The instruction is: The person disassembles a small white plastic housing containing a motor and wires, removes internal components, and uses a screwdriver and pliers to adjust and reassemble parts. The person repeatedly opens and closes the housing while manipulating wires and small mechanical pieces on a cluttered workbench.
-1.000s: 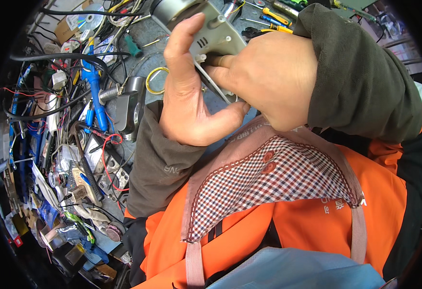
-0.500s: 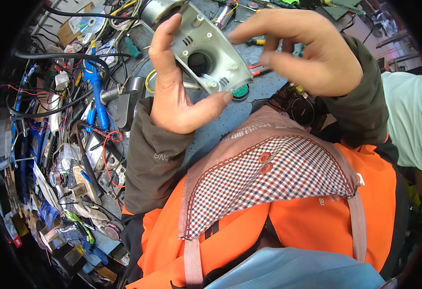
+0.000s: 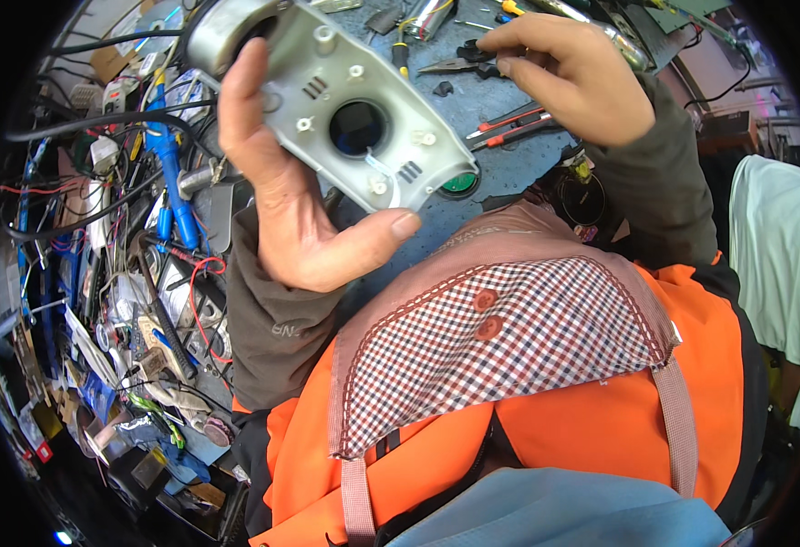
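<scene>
Item: grey moulded housing (image 3: 398,108), upper middle of the frame, hollow side to the viewer, tilted from upper left down to lower right. Features: large round hole, small posts, two sets of slots, a pale strip near the lower end.

Left hand (image 3: 283,205): upper left of centre, supporting the housing; thumb along its lower end, forefinger raised at its left edge, the two spread well apart.

Right hand (image 3: 592,80): upper right, fingers bent, thumb and forefinger close together at the black handles of a pair of pliers (image 3: 453,67); cannot tell whether they pinch them.

Desk (image 3: 473,102): blue-grey, carrying the pliers, a yellow-and-black screwdriver handle (image 3: 400,58) to their left, and red-and-black tools (image 3: 516,130) below the right hand. Green disc (image 3: 460,184): just beside the housing's lower end.

Left of frame: blue tool (image 3: 177,173) amid tangled cables.

Wearer: checked apron (image 3: 546,337), lower middle.
</scene>
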Tool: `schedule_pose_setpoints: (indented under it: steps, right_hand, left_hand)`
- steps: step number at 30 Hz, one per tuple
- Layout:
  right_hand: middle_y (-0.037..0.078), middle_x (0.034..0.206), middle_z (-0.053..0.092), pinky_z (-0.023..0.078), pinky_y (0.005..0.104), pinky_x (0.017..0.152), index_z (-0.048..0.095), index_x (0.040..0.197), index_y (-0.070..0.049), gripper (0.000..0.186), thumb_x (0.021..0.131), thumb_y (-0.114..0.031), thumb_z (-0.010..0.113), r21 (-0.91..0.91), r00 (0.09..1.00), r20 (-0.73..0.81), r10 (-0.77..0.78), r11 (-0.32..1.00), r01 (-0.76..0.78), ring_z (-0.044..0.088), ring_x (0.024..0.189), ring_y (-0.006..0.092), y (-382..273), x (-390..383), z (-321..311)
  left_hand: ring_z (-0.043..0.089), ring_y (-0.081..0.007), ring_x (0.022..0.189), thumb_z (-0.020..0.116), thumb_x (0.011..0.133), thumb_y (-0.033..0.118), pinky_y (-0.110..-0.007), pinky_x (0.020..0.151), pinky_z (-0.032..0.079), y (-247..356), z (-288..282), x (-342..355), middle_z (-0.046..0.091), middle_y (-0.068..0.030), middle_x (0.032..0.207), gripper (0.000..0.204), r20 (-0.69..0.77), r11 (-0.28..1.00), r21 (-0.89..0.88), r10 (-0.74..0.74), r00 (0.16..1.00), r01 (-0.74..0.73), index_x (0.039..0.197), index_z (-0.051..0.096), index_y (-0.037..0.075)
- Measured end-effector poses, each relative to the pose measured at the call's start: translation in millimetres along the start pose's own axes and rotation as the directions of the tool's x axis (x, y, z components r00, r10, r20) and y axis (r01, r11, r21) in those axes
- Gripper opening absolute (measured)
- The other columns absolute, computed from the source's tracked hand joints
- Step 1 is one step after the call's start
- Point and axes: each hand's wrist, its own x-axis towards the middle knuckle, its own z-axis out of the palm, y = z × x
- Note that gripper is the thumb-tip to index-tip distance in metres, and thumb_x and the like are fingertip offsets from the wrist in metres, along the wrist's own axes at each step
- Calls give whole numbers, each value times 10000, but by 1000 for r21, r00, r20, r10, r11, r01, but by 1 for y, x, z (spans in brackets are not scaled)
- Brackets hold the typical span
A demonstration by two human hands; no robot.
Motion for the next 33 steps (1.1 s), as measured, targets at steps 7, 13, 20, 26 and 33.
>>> schedule_pose_setpoints:
  steps: [7,13,20,26,33]
  right_hand:
    - [152,866,705,561,352,733,716,1047,8,172,895,-69,698,-299,993,-97,-72,954,40,708,816,264,70,14,6]
    - [136,1011,712,553,414,804,722,1099,-37,233,877,-107,728,-423,999,-6,-49,905,42,689,910,347,90,8,28]
    - [111,1020,643,533,442,855,730,1032,-53,232,823,-146,769,-374,1000,-11,14,927,-17,648,1003,345,105,-3,36]
    - [101,1064,609,462,416,959,732,1007,-38,198,828,-116,764,-285,995,-79,-58,958,33,571,1089,330,115,-3,39]
    - [89,1416,561,389,364,1070,693,1083,-38,165,939,-118,705,187,995,-93,-41,981,58,534,1238,229,129,-6,29]
  left_hand:
    - [474,-307,1358,909,672,292,-456,1119,416,3,0,1,367,-158,1558,1365,-130,999,1,-51,990,51,1664,-18,151]
    - [407,-329,1435,944,655,430,-496,1170,365,2,7,0,298,-147,1611,1408,-215,995,71,-59,975,76,1669,8,151]
    - [454,-345,1396,982,655,398,-489,1142,412,3,6,0,310,-187,1597,1450,-241,997,69,-19,970,37,1659,-32,142]
    - [509,-360,1366,977,635,454,-540,1143,430,-5,8,-1,308,-150,1606,1442,-259,996,87,3,966,20,1660,8,155]
    - [451,-334,1414,999,659,242,-453,1135,412,-6,1,-2,328,-202,1609,1461,-110,999,-22,47,993,-50,1661,-60,147]
